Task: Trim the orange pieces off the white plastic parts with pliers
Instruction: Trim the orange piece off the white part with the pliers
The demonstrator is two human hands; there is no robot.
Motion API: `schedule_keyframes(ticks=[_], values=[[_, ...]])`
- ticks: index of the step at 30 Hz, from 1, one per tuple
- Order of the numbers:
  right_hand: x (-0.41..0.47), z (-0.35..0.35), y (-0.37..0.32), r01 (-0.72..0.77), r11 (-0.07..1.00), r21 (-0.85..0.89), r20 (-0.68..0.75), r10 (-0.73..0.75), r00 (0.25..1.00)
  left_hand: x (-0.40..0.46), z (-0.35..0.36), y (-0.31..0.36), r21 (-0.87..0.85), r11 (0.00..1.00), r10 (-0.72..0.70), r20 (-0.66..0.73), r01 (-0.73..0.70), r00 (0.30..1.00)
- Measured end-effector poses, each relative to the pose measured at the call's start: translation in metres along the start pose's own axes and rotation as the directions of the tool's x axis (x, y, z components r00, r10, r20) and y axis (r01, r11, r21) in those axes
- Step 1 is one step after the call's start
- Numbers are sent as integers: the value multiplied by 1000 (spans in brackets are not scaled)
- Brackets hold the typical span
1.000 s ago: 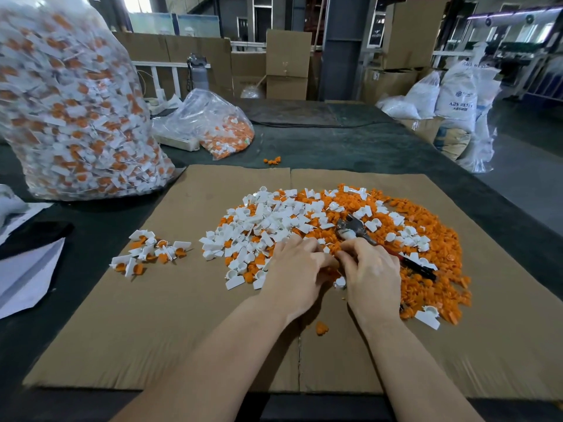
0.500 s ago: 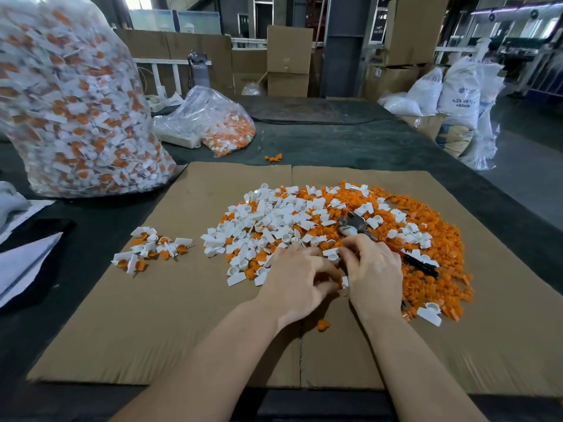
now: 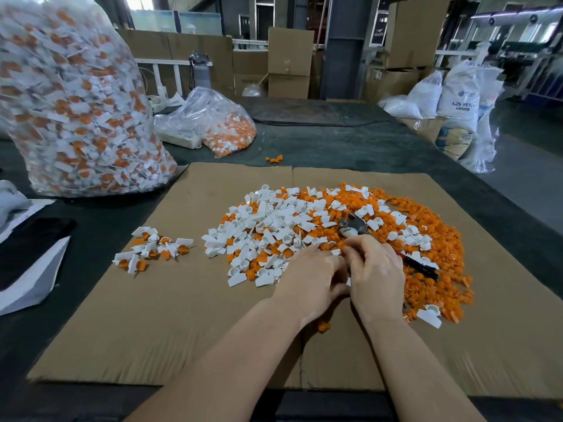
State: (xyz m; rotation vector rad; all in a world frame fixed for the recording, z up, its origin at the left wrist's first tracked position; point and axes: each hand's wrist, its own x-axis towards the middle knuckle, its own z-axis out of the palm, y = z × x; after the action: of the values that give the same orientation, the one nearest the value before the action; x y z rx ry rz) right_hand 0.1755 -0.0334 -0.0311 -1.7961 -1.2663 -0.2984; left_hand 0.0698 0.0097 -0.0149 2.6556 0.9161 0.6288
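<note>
A: Starting at the worktop's left edge, what do we see?

B: We see white paper and a dark flat thing at the left edge, and behind them a big clear bag stuffed with white and orange parts, standing at the back left corner of the cardboard sheet.

A: And on the cardboard?

B: Near its left edge we find a small cluster of parts, white with orange bits attached. Further back on the worktop lies a smaller clear bag, orange pieces in it.

A: The middle?

B: We see the main heap: white parts piled on its left half, loose orange pieces spread toward the cardboard's right side.

A: Our hands?

B: Our left hand and right hand sit together at the heap's near edge, fingers curled and touching. We cannot tell what they pinch between them; it is hidden.

A: The pliers?

B: The pliers lie on the heap just behind our right hand, metal head showing, dark handle poking out to the right of our knuckles. We cannot tell whether our right hand grips them.

A: Farther right?

B: White sacks on the floor beyond the worktop's right edge.
</note>
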Motion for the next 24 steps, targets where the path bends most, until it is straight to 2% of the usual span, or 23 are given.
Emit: schedule_keyframes(ticks=[8, 13, 16, 20, 24], values=[[0, -2, -2, -4, 998, 55, -44, 6, 999, 2, 3, 4, 70, 998, -3, -14, 4, 1000], [0, -4, -1, -55, 993, 102, -14, 57, 998, 6, 6, 11, 79, 997, 11, 14, -12, 1000], [0, -5, -1, -41, 994, 101, -21, 43, 999, 3, 2, 9, -31, 1000, -3, -40, 2, 999], [0, -5, -3, 13, 996, 91, -32, -10, 999, -6, -14, -6, -270, 953, -171, -102, 138, 980], [-1, -4, -3, 108, 992, 66, -31, -106, 994, -16, -23, -21, -408, 886, -269, -62, 222, 961]])
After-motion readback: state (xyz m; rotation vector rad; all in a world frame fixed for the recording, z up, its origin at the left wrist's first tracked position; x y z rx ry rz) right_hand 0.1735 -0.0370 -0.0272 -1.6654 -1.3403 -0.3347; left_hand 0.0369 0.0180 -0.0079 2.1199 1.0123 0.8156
